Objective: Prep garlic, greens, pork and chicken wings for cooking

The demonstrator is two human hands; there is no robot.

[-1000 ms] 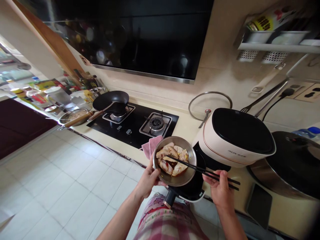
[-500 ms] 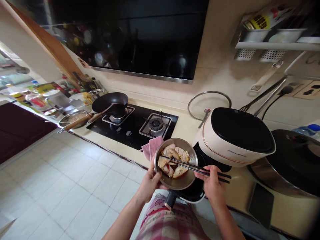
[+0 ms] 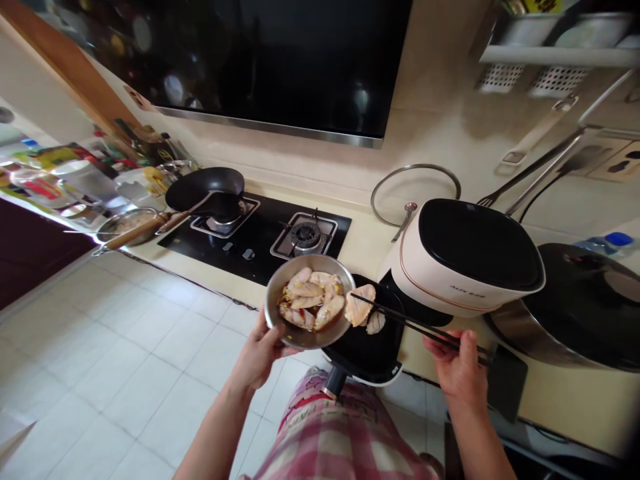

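Observation:
My left hand grips the rim of a steel bowl from its lower left. Several raw chicken wings lie in dark sauce in that bowl. My right hand is closed round black chopsticks. Between the chopstick tips hangs one chicken wing, just right of the bowl and over the black air fryer basket. Another piece of wing rests in the basket. The basket's handle points toward me.
A white air fryer stands behind the basket, with a large lidded pan to its right. Further left are a gas hob, a wok and crowded jars. A glass lid leans against the wall.
The bowl in my left hand has moved left, uncovering more of the basket. My right hand has moved right, and the chopsticks now hold a wing outside the bowl.

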